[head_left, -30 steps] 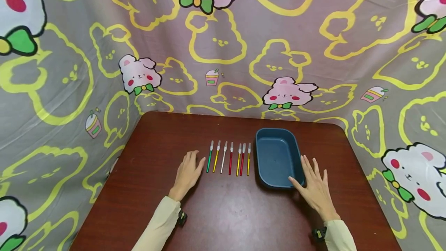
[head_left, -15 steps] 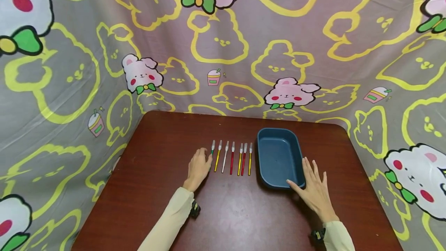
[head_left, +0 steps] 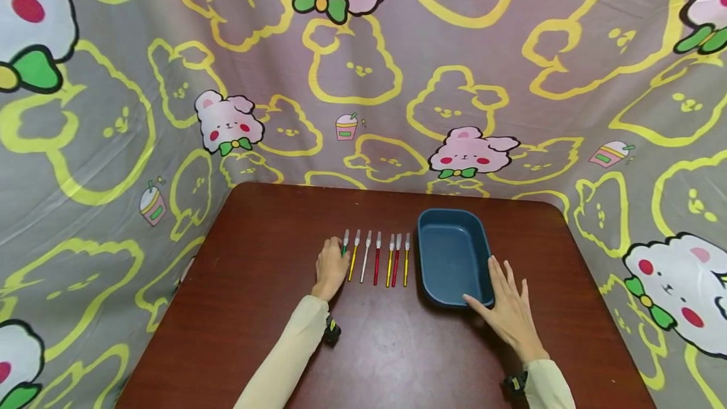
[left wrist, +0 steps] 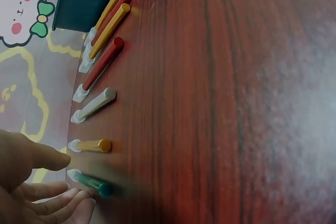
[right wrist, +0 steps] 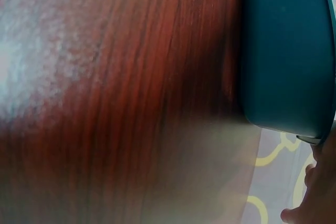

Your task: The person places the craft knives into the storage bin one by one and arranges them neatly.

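My left hand (head_left: 331, 265) is at the left end of a row of slim pen-like tools with coloured handles and clear caps. In the left wrist view the green tool (left wrist: 93, 183) lies on the table between the thumb, held apart from it, and the loosely bent fingers (left wrist: 58, 205) close beside it. A yellow tool (head_left: 354, 262) comes after it, then a silver one (head_left: 365, 260) and a red one (head_left: 377, 264). My right hand (head_left: 514, 317) spreads at the near right corner of a blue rectangular tray (head_left: 452, 257), thumb and fingertips at its rim.
Farther right in the row, two yellow tools and a red tool (head_left: 396, 264) lie close to the tray's left side. Everything rests on a dark brown wooden table (head_left: 363, 346). A grey curtain (head_left: 375, 118) with rabbit prints hangs around its back and sides.
My left hand has moved right and slightly forward from beside the row onto the green tool, covering its lower part. My right hand has stayed at the tray, shifting only slightly.
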`<state>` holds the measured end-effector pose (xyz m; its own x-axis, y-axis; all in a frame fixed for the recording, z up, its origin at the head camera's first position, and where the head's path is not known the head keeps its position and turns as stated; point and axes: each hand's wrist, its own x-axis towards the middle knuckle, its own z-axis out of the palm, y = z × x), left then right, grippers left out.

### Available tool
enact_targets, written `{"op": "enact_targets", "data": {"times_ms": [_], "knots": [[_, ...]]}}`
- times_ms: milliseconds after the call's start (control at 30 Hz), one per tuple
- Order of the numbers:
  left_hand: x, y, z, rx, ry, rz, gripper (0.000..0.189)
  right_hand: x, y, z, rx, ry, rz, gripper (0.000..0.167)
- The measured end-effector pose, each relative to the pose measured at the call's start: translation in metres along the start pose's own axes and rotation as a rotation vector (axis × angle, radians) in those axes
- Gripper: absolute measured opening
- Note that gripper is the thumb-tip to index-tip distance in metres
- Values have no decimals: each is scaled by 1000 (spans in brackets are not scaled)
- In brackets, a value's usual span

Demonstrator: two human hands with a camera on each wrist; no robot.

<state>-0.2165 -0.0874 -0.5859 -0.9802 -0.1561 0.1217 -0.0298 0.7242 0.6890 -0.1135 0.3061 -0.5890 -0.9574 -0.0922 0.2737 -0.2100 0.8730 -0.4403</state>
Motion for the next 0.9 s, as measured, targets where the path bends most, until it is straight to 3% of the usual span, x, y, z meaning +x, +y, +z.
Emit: {"op": "enact_targets", "data": {"times_ms": [400, 767, 900], "knots": [[1, 1, 7, -5, 32, -11, 30, -1, 1, 0, 20, 5, -11, 106], [2, 1, 9, -61, 116, -26, 20, -1, 3, 3, 30, 9, -10, 105], [5, 1, 7, -78, 103, -60, 16, -1, 3, 2, 33, 5, -6, 105]]}}
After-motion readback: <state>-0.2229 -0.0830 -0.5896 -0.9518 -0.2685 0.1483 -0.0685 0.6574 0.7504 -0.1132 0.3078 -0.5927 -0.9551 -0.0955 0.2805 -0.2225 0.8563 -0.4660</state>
